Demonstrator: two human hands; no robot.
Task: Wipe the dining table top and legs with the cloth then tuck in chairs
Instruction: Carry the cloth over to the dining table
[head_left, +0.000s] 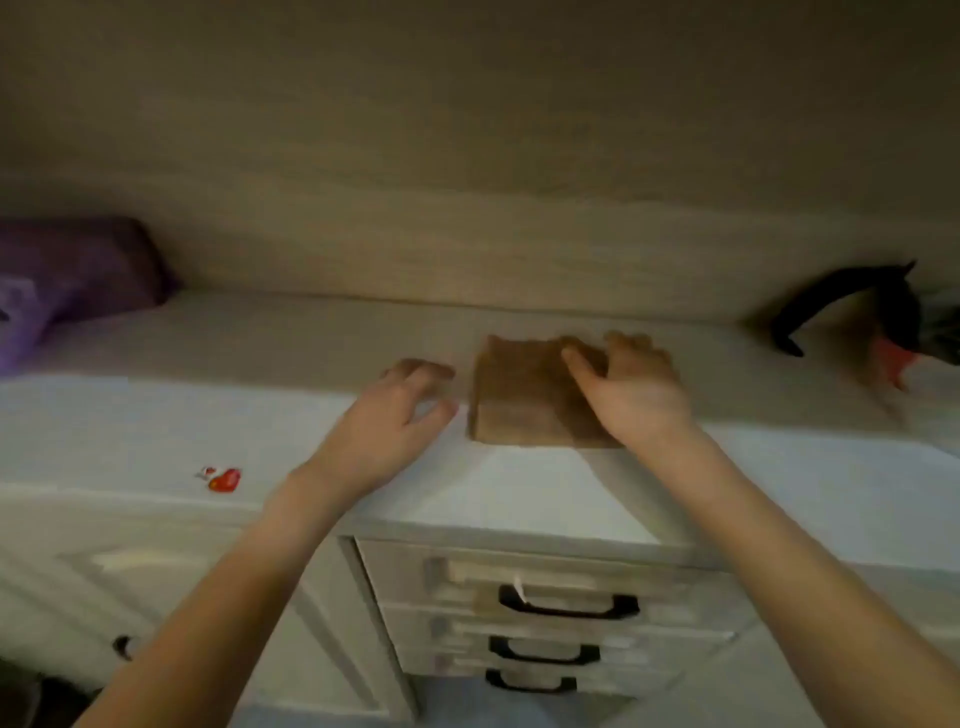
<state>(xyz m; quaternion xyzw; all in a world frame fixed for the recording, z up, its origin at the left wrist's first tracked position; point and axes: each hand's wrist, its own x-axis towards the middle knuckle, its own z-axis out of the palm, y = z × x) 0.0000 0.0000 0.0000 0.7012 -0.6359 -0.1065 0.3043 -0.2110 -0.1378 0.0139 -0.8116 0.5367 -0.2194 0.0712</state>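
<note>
Our two bare forearms reach up from the bottom edge toward a pale white counter top (156, 415). Below its front edge sits a stack of whitewashed wooden drawers (457, 577) with black bar handles.

A folded brown cloth (524, 400) lies flat at the middle of the counter, set back from the front edge and short of the beige wall (467, 156). It looks nearly square, so we cannot pick out a long axis; its sides run roughly parallel with the front edge.

Our right hand (634, 389) rests on the cloth's right side, thumb stretched across the top, fingers curled over the far right corner. Our left hand (400, 410) hovers just beside the cloth's left edge, fingers loosely bent, holding nothing; whether it touches is unclear.

Bare counter spreads wide on both sides. A small red object (224, 479) lies near the front edge at left, a purple bag (67, 275) fills the far left corner, and a black curved object (857, 306) stands at far right.
</note>
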